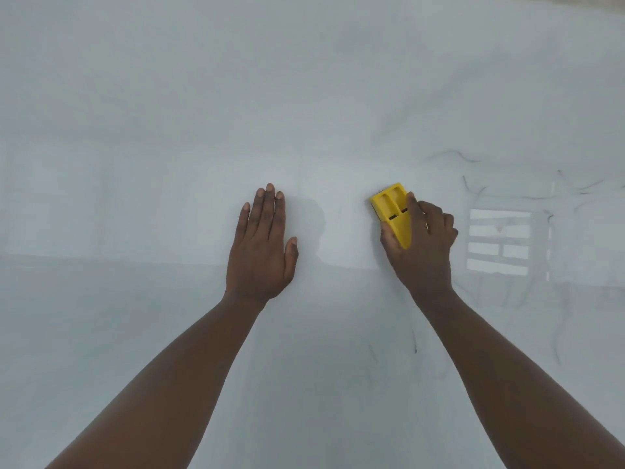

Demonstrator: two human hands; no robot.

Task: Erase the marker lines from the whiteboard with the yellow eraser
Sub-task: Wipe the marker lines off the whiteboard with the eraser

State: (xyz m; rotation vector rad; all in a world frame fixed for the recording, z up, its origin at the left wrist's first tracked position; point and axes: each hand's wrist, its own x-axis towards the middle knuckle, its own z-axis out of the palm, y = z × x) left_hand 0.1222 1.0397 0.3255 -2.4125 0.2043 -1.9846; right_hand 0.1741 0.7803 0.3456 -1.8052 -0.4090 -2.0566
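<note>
The whiteboard [169,130] fills nearly the whole view. My right hand [422,245] grips the yellow eraser [392,211] and holds it flat against the board right of centre, thumb and fingers curled round its sides. My left hand [262,245] rests flat on the board at the centre with its fingers straight and close together. Thin, faint marker lines [473,184] show on the board to the right of the eraser, and a few short strokes [414,340] lie lower down beside my right forearm.
A bright window reflection [499,242] shines on the board to the right of my right hand. A thin strip of beige surface [592,0] shows past the board's top right corner. The left half of the board shows only faint grey smudges.
</note>
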